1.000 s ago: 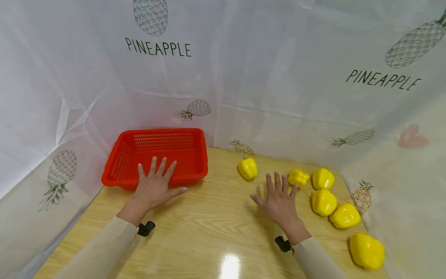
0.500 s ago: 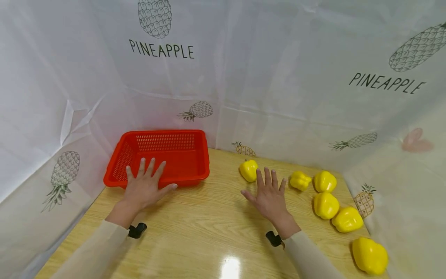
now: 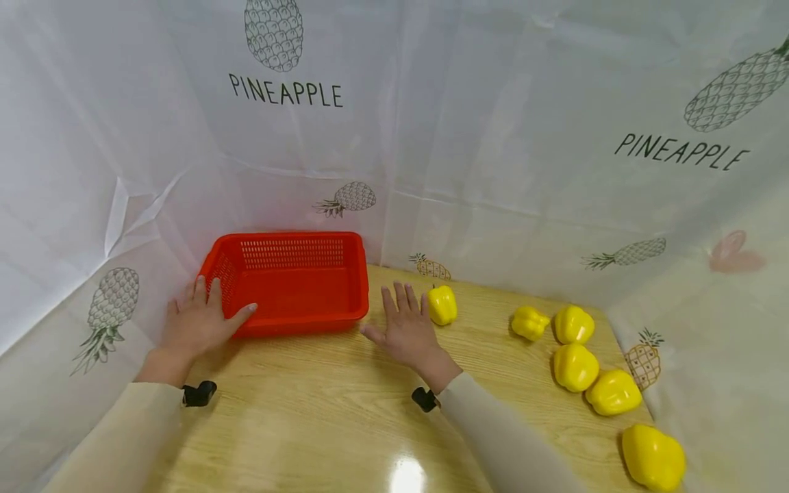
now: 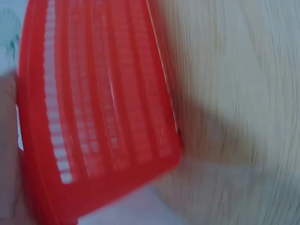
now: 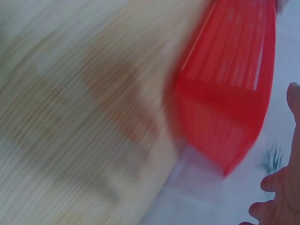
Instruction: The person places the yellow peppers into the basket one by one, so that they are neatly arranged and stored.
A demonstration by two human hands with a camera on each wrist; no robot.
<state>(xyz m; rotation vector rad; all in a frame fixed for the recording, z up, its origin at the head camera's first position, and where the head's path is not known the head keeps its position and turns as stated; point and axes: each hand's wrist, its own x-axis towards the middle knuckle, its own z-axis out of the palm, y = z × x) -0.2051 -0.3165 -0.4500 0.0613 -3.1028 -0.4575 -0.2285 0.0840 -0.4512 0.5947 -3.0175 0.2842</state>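
A red plastic basket [image 3: 296, 324] with slotted walls stands at the back left of the wooden table, nothing inside it. My left hand [image 3: 196, 324], fingers spread, is at its front left corner, overlapping the rim in the head view. To the right of the basket my right hand [image 3: 409, 333] hovers with straight fingers, apart from the basket wall [image 5: 220, 112] in the right wrist view. Just behind its fingertips sits a yellow bell pepper [image 3: 442, 305]. Neither hand grips anything.
Several more yellow bell peppers lie along the right side, among them one at the back [image 3: 529, 323] and a larger one [image 3: 653, 457] near the front right. White pineapple-print sheeting [image 3: 481, 164] walls in the wooden table [image 3: 320, 424] at the back and sides.
Both hands have moved left: the left from in front of the basket to its left corner, the right from near the peppers to beside the basket. Basket and peppers stay in place.
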